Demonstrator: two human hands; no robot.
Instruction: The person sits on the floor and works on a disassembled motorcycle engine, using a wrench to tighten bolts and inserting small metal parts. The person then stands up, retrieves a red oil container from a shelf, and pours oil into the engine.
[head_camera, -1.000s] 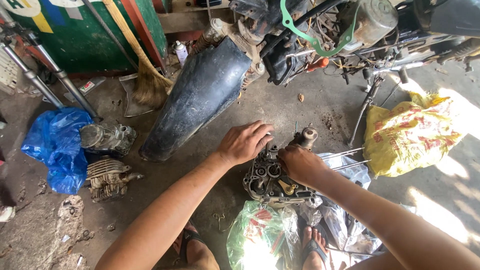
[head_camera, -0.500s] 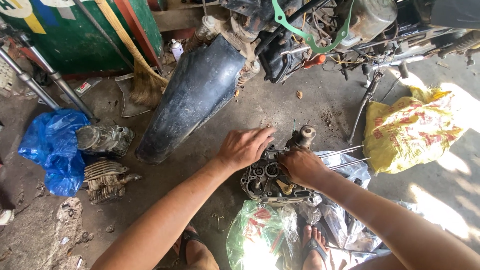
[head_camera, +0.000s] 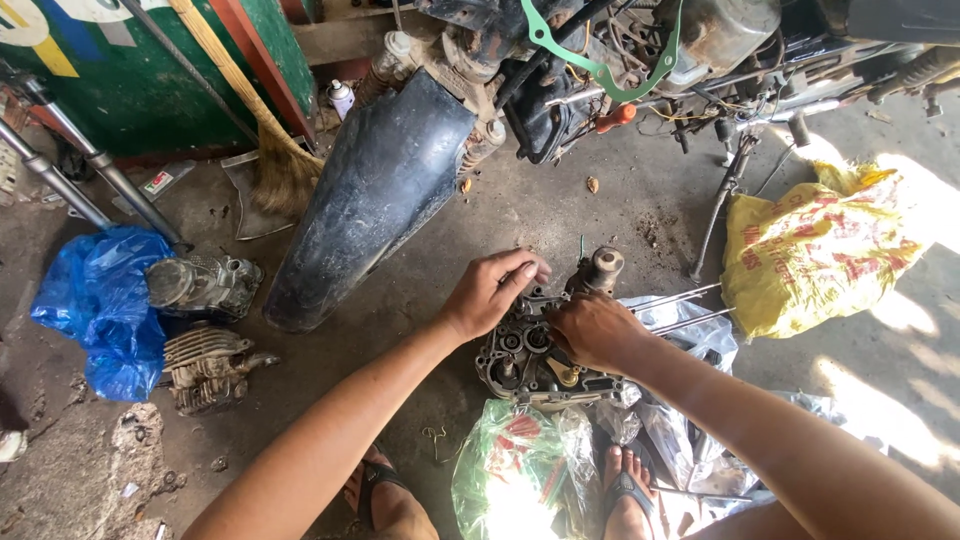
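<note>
A grimy grey metal engine casing (head_camera: 535, 355) on the concrete floor (head_camera: 620, 215) is pressed by the left hand (head_camera: 490, 292) at its upper edge and covered by the right hand (head_camera: 592, 328). A black curved mudguard (head_camera: 375, 195) is seen just beside.

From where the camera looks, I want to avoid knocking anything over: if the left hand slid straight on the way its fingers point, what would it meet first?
Probably the upright metal shaft on the engine case, just beyond the left hand; depth is unclear.

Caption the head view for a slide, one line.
Both bare hands, left hand and right hand, rest on an engine casing on the concrete floor.
</note>
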